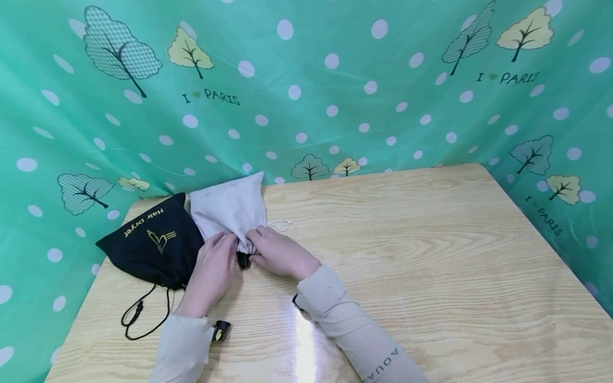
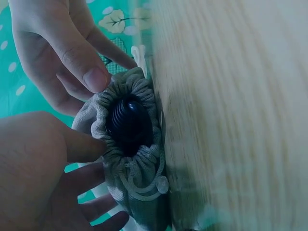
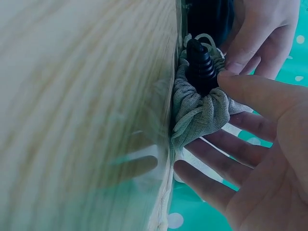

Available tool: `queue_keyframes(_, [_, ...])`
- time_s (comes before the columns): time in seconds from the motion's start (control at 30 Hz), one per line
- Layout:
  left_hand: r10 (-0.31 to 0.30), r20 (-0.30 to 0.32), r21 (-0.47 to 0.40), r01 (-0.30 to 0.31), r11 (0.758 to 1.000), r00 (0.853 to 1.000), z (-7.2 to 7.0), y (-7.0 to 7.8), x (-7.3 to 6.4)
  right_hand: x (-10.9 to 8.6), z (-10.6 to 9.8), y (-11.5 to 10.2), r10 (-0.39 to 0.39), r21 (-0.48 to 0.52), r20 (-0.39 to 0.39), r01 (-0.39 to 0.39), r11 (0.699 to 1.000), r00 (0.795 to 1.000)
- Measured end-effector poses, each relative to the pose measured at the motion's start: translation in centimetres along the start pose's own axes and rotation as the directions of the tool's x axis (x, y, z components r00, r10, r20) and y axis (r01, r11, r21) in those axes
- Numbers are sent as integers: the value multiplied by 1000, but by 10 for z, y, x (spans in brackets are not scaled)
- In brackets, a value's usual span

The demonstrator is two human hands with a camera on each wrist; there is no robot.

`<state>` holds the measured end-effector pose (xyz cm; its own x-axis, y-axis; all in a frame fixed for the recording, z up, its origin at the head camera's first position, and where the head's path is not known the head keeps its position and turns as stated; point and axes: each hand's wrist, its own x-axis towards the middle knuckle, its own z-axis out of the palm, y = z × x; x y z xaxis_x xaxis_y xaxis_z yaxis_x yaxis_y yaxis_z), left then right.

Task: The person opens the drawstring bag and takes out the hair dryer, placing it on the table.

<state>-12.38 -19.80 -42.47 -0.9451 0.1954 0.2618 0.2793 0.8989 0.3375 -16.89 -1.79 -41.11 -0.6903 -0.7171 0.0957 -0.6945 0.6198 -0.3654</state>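
Observation:
A light grey drawstring bag lies at the back left of the table with its gathered mouth towards me. My left hand pinches the left side of that mouth. From the right, my right hand pinches the opposite side, thumb on the ruffled rim and fingers behind the cloth. Inside the opening, a black ribbed piece pokes out slightly; the rest of it is hidden in the bag. A white cord hangs by the rim in the left wrist view.
Left of the grey bag lies a black drawstring bag lettered "Hair Dryer", its black cord looped on the wooden table. A small black item shows beside my left sleeve. A green patterned cloth hangs behind.

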Motion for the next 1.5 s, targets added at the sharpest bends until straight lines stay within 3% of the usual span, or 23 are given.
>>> queue_keyframes(0.5, [2,12,-10,-2,1000,1000,1,1,-1,-1,-2,3,0,12,-10,0,1000,1000])
queue_keyframes(0.73, [-7,68,-23,9,1000,998,1,2,1,-1,-5,8,16,18,-6,-16,1000,1000])
queue_keyframes(0.87, [-17,88,-31,20,999,996,0,1,1,-1,-6,10,48,62,1,-48,997,999])
queue_keyframes(1.1, [-14,63,-33,16,999,998,-4,-2,1,-1,-7,9,98,87,-34,-94,992,995])
queue_keyframes(1.37, [-21,40,-54,23,998,999,-4,-6,0,0,-2,8,53,127,-38,-48,991,998])
queue_keyframes(1.5, [-24,89,-77,31,997,996,-2,-7,1,0,0,7,32,109,-29,-29,994,999])
